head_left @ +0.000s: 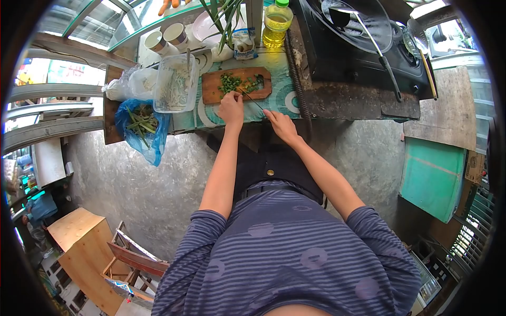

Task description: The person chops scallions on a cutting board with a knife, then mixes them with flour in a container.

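Note:
A wooden cutting board [211, 94] lies on the green patterned table cover, with chopped green onion [230, 82] scattered over it. My right hand [282, 126] grips a knife [254, 102] just off the board's front edge, its blade slanting up and left over the board. At that same front edge, my left hand [231, 108] is closed beside the blade's tip. Whatever its curled fingers hold is hidden.
Left of the board stand a clear plastic tub [174, 97] with pale contents and a blue plastic bag [158, 142] holding green scraps. Behind are an oil bottle [277, 26], paper cups [175, 35] and whole green onions [227, 26]. A black stove [348, 63] with a wok sits right.

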A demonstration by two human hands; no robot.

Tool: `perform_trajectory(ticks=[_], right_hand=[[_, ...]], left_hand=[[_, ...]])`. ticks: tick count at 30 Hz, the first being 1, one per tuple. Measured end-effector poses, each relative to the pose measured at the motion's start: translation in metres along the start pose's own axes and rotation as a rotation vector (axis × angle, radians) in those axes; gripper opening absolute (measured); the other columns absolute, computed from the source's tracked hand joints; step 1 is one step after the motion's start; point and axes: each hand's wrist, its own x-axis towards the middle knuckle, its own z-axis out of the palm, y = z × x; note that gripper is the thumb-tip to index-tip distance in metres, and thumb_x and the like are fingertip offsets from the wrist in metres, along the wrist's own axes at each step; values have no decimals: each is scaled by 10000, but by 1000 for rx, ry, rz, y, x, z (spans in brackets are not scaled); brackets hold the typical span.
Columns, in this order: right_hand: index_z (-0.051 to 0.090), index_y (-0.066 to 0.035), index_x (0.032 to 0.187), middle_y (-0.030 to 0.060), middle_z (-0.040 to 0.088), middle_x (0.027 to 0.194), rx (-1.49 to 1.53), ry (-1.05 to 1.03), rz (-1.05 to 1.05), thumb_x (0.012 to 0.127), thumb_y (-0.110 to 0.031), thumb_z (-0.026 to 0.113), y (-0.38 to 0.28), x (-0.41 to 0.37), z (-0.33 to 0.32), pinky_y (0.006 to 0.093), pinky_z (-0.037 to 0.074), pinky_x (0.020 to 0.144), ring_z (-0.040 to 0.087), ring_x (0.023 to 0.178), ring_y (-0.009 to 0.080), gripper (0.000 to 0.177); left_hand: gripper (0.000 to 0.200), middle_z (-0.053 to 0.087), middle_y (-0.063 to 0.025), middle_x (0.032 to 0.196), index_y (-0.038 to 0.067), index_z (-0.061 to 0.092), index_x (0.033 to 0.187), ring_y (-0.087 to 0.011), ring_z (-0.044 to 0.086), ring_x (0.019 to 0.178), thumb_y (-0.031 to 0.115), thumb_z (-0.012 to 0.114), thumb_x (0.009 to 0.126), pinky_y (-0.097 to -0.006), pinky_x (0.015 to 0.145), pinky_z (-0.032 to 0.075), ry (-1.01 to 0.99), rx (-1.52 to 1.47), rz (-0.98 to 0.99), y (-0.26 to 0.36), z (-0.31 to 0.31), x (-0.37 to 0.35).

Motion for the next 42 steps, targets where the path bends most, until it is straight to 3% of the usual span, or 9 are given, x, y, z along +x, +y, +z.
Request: perform_trajectory(ticks=[3,9,15,18,30,36,39,42], right_hand=[[585,-31,890,226,618,839,-10,1,-41,991,-477,375,2,1,1,509,439,738,565,892,459,503],[591,-33,838,213,648,846,-2,67,35,966,-568,357,-2,7,-7,509,450,744,594,882,441,598],[589,-21,883,246,616,839,28,-28,-40,974,-542,369,-3,3,-10,511,421,744,559,907,465,573],[611,-23,855,213,651,855,14,-36,-44,961,-584,357,-1,4,-6,501,453,758,598,904,432,625],[619,-3,888,230,642,893,106,-133,88,963,-601,327,-10,11,3,495,450,773,592,923,441,671],[601,-7,868,223,640,885,84,-55,76,949,-632,325,6,5,1,492,437,786,584,922,444,688],[505,-11,717,112,513,606,181,10,44,959,-598,378,12,8,-1,389,411,613,544,602,263,647],[583,-9,858,214,630,841,186,-52,95,953,-622,339,10,9,-5,475,434,764,586,898,442,667]], left_hand=[[108,708,-14,824,157,714,857,-260,679,790,260,685,839,-405,670,519,-5,0,-4,-1,0,0],[115,707,-17,818,150,714,863,-261,679,790,259,688,839,-403,668,520,-12,0,-10,-1,0,1],[118,707,-20,815,146,714,867,-260,680,783,257,688,839,-402,665,520,16,12,9,-3,4,1],[120,707,-19,818,143,713,866,-261,680,780,258,687,840,-402,665,520,17,11,5,-2,4,1],[110,702,-17,809,137,709,844,-247,673,748,243,682,850,-396,640,517,32,-21,38,-2,4,-2],[146,714,-29,821,142,746,898,-249,676,759,260,670,857,-391,660,527,-10,-51,-34,-1,1,0],[177,722,-42,847,141,753,950,-249,680,778,262,656,865,-390,681,533,0,-44,-35,-1,1,1],[203,725,-55,881,135,745,997,-250,683,819,260,641,875,-387,712,536,-20,-58,-29,3,2,3]])
